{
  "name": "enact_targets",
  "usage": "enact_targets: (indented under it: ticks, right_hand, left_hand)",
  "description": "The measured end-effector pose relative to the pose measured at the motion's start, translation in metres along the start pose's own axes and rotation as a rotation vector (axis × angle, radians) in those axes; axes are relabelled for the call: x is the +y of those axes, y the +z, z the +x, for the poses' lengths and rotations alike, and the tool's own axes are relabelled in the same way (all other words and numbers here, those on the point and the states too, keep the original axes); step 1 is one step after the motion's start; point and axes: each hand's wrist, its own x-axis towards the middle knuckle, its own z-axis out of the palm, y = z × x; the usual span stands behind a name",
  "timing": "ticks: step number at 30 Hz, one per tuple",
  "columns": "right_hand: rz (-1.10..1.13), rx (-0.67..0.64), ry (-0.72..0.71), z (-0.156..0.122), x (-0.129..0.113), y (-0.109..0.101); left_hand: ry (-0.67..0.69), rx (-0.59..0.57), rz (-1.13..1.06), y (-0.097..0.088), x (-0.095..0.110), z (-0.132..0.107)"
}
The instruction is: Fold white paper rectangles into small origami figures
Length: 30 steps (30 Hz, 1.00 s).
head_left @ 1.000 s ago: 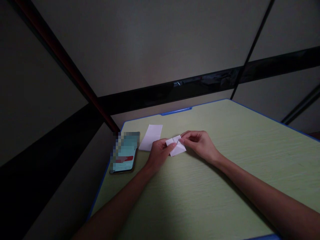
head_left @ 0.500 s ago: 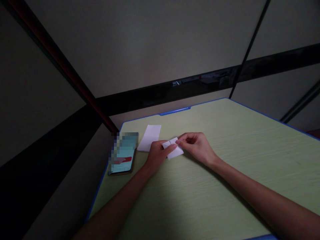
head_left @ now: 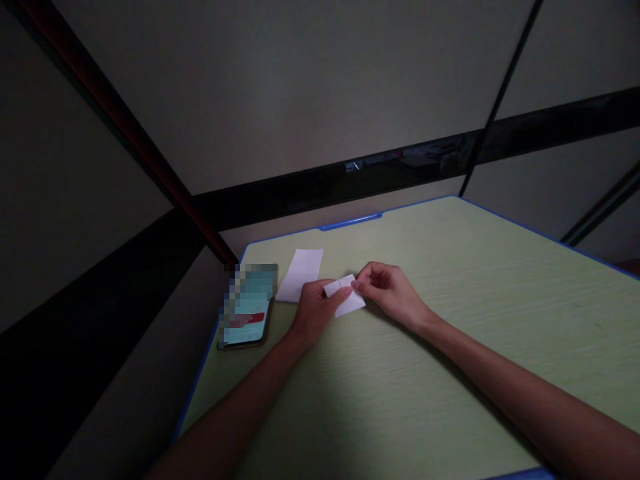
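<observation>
A small folded piece of white paper (head_left: 352, 305) is held between my two hands, a little above the table. My left hand (head_left: 316, 309) grips its left side, the thumb lying on top and the fingers hidden underneath. At its upper right edge, my right hand (head_left: 387, 288) pinches the paper between thumb and forefinger. A crease line shows across the upper part of the paper. Behind my left hand lies a larger white sheet (head_left: 301, 270), flat on the table and partly covered by the hand.
A phone (head_left: 250, 303) with a lit screen lies at the table's left edge, its picture partly pixelated. The pale green table (head_left: 480, 280) has a blue rim and a blue strip (head_left: 351, 222) at the back. Cabinet panels (head_left: 320, 93) stand close behind and to the left.
My right hand has shifted very slightly up and left at the paper's edge. The folded paper's lower corner sits a touch higher and looks flatter. My left hand keeps its hold.
</observation>
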Motion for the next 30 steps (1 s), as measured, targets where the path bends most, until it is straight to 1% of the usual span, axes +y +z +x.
enact_targets:
  ticks: [8, 13, 15, 18, 20, 22, 25, 27, 30]
  right_hand:
    - [-0.016, -0.030, 0.013, 0.0004, -0.0007, -0.0014]
    - [-0.022, -0.064, -0.035, 0.0003, 0.0007, -0.0009]
    - [-0.101, -0.104, -0.070, -0.0012, 0.0001, -0.0012]
    - [-0.318, -0.180, -0.132, -0.0048, -0.0029, -0.0016]
    - [-0.417, -0.204, -0.162, -0.0068, -0.0053, -0.0014]
    - [-0.457, -0.205, -0.177, -0.0080, -0.0071, -0.0006]
    - [-0.477, -0.171, -0.183, -0.0086, -0.0087, 0.0013]
    - [-0.463, -0.143, -0.189, -0.0088, -0.0092, 0.0023]
    - [-0.393, -0.123, -0.191, -0.0088, -0.0089, 0.0027]
  left_hand:
    - [0.007, 0.012, 0.016, 0.0000, 0.0019, -0.0005]
    - [0.016, 0.027, 0.020, -0.0004, 0.0031, -0.0009]
    - [0.021, 0.019, 0.021, -0.0006, 0.0033, -0.0010]
    - [0.027, 0.008, 0.034, -0.0007, 0.0039, -0.0009]
    - [0.031, 0.005, 0.037, -0.0008, 0.0042, -0.0007]
    - [0.037, -0.002, 0.033, -0.0007, 0.0043, -0.0007]
    - [0.040, -0.026, 0.006, 0.0002, 0.0050, -0.0016]
    - [0.043, -0.039, -0.024, 0.0013, 0.0059, -0.0027]
    - [0.046, -0.020, -0.034, 0.0025, 0.0065, -0.0037]
